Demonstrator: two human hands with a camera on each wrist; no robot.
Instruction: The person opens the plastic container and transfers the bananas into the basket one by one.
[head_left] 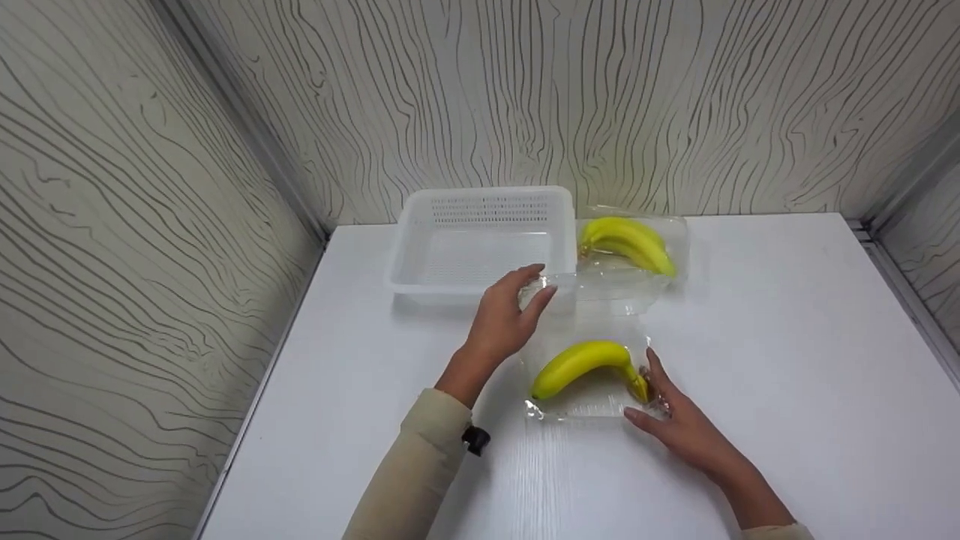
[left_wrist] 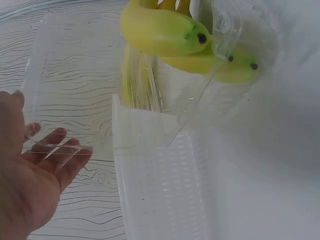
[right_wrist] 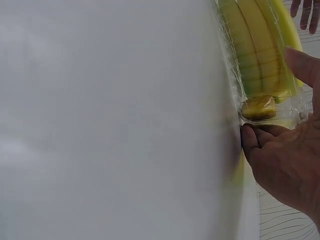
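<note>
The clear bag (head_left: 592, 375) is pinned flat by the right hand (head_left: 675, 420) beside the banana (head_left: 581, 364) stem; its far edge is touched by the left hand (head_left: 502, 319), fingers straight (steadying, seemingly).

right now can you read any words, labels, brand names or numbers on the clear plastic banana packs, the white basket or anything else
None: no text, number or sign can be read in any view.
Near clear plastic pack with the yellow banana: no label shows.
Far clear plastic pack of yellow bananas: no label shows.
White perforated plastic basket: plain.
Small black thing at the left sleeve: too small to tell.
</note>
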